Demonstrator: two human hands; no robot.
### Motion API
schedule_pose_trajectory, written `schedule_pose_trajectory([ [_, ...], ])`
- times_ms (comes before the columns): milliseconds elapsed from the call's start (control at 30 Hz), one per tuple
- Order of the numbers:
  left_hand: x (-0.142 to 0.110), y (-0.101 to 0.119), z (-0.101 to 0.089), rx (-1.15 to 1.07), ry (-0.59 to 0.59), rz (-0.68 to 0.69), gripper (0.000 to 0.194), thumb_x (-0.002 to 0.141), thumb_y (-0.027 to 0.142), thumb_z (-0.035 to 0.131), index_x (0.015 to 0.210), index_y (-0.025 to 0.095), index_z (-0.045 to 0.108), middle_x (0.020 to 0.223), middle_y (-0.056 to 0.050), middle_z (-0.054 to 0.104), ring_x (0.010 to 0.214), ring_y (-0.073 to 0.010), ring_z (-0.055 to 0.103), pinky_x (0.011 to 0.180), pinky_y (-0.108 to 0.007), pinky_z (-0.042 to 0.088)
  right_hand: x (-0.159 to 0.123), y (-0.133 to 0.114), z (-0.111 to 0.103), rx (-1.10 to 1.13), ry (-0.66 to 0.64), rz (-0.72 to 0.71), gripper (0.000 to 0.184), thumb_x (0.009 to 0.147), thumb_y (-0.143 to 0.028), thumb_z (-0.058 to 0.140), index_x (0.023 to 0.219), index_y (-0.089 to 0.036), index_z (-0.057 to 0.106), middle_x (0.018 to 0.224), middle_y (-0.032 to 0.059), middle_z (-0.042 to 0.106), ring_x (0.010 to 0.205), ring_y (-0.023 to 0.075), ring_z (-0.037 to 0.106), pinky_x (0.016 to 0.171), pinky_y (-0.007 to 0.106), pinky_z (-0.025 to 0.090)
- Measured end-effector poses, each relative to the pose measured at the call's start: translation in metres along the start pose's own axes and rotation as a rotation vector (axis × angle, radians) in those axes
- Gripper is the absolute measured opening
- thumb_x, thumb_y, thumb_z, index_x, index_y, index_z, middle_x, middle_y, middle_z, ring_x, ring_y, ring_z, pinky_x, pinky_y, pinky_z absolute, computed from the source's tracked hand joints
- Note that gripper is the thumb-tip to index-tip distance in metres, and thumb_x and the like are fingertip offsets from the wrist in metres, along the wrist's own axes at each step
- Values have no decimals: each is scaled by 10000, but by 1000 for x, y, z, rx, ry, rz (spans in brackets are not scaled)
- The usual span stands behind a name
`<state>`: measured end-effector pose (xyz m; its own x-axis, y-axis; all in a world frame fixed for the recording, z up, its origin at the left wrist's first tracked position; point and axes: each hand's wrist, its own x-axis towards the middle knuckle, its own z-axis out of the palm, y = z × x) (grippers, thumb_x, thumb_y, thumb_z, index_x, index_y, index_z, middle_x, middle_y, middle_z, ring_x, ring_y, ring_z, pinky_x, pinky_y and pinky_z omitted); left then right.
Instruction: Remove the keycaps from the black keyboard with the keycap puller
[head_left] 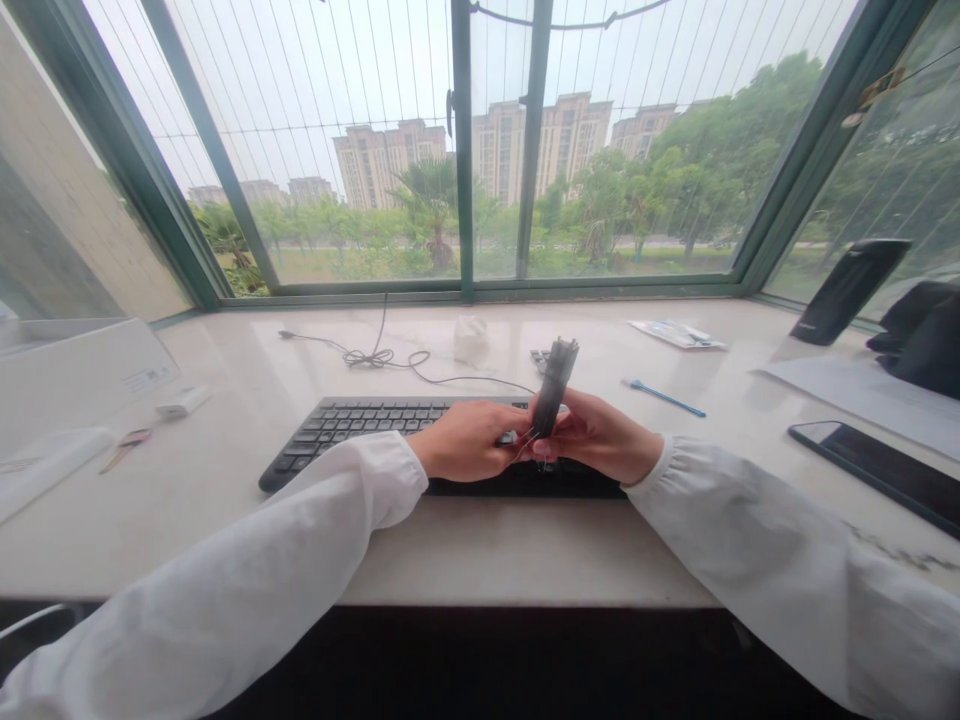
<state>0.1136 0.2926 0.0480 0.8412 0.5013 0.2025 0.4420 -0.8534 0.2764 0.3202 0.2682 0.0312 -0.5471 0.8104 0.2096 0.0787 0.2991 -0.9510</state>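
Observation:
Both hands meet above the right half of a black keyboard (352,425) on a pale stone sill (225,500). My right hand (600,438) is closed round the lower end of a dark, slim tube-like packet (556,385) that stands nearly upright and leans slightly right. My left hand (469,440) is curled, its fingertips pinching at the packet's bottom end, where thin reddish strands show. Both arms wear white sleeves.
A thin cable (390,358) coils behind the keyboard beside a crumpled white tissue (470,337). A blue pen (664,397), a flat packet (677,333), a black phone (885,470) and a dark upright device (847,290) lie right. White boxes (75,375) and a small adapter (182,401) lie left.

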Motion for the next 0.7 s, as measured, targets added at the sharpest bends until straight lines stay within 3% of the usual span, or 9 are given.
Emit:
schedule_pose_trajectory([
  [267, -2, 1, -8, -108, -70, 57, 207, 890, 279, 499, 1024, 235, 650, 1040, -8, 666, 911, -167, 607, 796, -232, 432, -1, -5, 7, -78, -32, -66, 349, 806, -393, 677, 991, -176, 475, 835, 29, 620, 676, 128, 600, 578, 248, 506],
  [400, -10, -1, -20, -220, -143, 68, 339, 948, 422, 404, 1029, 190, 637, 1015, -42, 626, 889, -162, 574, 803, -242, 425, -2, -4, 13, -177, 29, -65, 311, 832, -426, 641, 937, -166, 503, 761, 6, 573, 627, 114, 551, 550, 235, 474],
  [700, -18, -11, -34, -139, -289, 202, 467, 937, 527, 361, 1314, 290, 501, 1410, -39, 443, 1279, -252, 375, 1119, -392, 217, -6, -13, 17, -518, 25, -103, 276, 882, -440, 568, 922, -167, 573, 637, -43, 438, 559, 86, 366, 499, 217, 320],
])
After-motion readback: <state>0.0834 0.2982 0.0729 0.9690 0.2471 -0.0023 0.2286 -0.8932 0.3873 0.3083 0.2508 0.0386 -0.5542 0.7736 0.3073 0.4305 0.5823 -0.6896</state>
